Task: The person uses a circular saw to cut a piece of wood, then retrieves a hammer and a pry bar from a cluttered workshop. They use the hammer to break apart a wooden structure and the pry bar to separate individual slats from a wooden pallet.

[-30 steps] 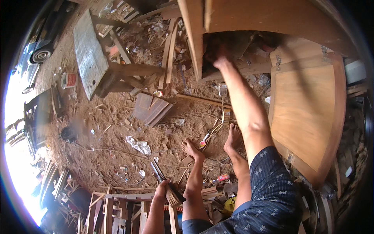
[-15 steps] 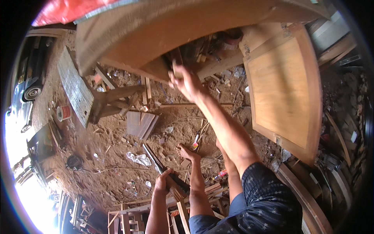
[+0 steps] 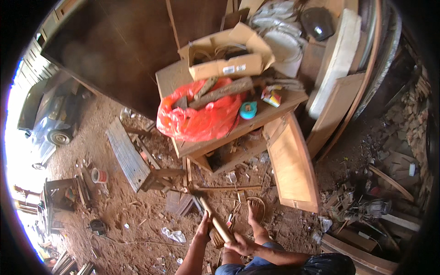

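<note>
Left hand (image 3: pixel 202 230): mine, fingers wrapping a dark, narrow tool (image 3: pixel 197 204), its tip pointing up toward the cabinet; I cannot tell its exact kind.
Right hand (image 3: pixel 243 246): mine, fingers closing round the lower end of a pale wooden rod (image 3: pixel 216 221). The rod is slanting up and leftward, passing just beside the left hand; whether it is touching the tool, I cannot tell.
Position: both pieces are hanging in front of my body, above the littered dirt floor (image 3: pixel 151 215).
Progress: each hand is already carrying its piece. I am not setting either against any workpiece, and no finished result is showing; I am judging this an early stage, with the actual working still outstanding.
Nearby: one cabinet, its door (image 3: pixel 291 160) standing open; its worktop (image 3: pixel 167 82) is bearing a red plastic bag (image 3: pixel 201 123) with wood offcuts (image 3: pixel 224 93), an open cardboard box (image 3: pixel 208 72) and a turquoise round item (image 3: pixel 247 111).
</note>
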